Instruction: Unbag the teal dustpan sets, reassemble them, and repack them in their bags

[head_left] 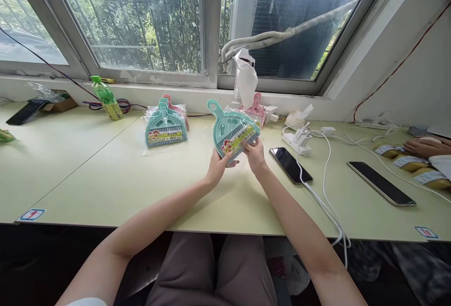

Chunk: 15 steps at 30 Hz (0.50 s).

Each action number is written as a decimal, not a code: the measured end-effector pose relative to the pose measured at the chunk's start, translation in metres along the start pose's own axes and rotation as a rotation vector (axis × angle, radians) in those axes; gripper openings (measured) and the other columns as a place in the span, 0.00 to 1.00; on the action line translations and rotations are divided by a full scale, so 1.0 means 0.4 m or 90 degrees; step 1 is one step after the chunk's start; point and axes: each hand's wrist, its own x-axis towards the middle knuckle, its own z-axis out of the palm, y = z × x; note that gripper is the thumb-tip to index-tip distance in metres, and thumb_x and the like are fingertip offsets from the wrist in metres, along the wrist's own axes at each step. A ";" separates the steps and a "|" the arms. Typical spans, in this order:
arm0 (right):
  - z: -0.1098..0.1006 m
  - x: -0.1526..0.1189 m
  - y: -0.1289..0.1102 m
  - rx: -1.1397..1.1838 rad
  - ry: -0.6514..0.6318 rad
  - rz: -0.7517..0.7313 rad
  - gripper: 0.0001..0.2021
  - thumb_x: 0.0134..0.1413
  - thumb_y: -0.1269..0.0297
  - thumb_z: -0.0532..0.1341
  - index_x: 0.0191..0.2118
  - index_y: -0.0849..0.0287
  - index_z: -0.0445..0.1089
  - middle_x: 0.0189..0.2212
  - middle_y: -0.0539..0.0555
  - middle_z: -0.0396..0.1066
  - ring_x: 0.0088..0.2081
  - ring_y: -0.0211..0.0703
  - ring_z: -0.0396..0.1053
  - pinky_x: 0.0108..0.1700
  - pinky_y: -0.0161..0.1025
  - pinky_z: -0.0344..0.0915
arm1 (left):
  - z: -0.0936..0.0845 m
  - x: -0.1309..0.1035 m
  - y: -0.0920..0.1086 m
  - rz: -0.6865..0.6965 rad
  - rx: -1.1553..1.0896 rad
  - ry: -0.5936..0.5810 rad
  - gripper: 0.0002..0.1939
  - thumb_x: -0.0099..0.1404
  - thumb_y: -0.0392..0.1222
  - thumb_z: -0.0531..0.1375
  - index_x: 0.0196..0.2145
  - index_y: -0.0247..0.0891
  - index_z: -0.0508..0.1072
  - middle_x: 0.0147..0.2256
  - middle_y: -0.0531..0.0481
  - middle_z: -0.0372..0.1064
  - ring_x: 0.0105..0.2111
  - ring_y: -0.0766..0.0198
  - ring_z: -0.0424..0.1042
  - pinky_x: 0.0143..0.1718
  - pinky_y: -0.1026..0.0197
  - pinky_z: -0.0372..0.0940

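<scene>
Between both hands I hold a mint-green dustpan and brush set above the table, tilted with its looped handle up and to the left. A yellow label with red pictures runs across its lower front. My left hand grips its lower left edge, thumb on the front. At the lower right edge, my right hand closes on it, thumb over the label. To the left stand wrapped green dustpan sets, with a pink one behind. Another pink dustpan is partly hidden behind the held set.
A phone, a power strip with white cables and a dark tablet-like slab lie rightward. A green bottle stands back left. Another person's hand rests by yellow packages at far right.
</scene>
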 end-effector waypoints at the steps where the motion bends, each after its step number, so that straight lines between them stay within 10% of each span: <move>1: 0.001 -0.001 -0.003 0.001 0.003 -0.009 0.29 0.34 0.58 0.74 0.44 0.54 0.63 0.38 0.52 0.74 0.43 0.47 0.73 0.43 0.46 0.74 | 0.004 -0.003 -0.001 -0.011 -0.006 -0.018 0.31 0.57 0.52 0.63 0.52 0.39 0.57 0.53 0.39 0.67 0.32 0.57 0.77 0.38 0.51 0.71; 8: 0.006 -0.004 0.000 0.015 0.011 -0.006 0.29 0.34 0.59 0.73 0.45 0.54 0.63 0.41 0.53 0.73 0.45 0.48 0.72 0.45 0.47 0.74 | -0.007 0.018 -0.020 0.095 -0.032 0.033 0.27 0.59 0.53 0.61 0.51 0.38 0.61 0.55 0.41 0.66 0.54 0.50 0.66 0.51 0.51 0.64; 15: 0.004 -0.003 0.035 -0.021 -0.016 0.044 0.29 0.34 0.58 0.74 0.44 0.53 0.63 0.43 0.53 0.73 0.45 0.48 0.73 0.45 0.46 0.74 | -0.040 0.045 -0.068 0.138 0.005 0.082 0.25 0.57 0.47 0.64 0.49 0.38 0.62 0.47 0.41 0.71 0.47 0.52 0.71 0.46 0.49 0.69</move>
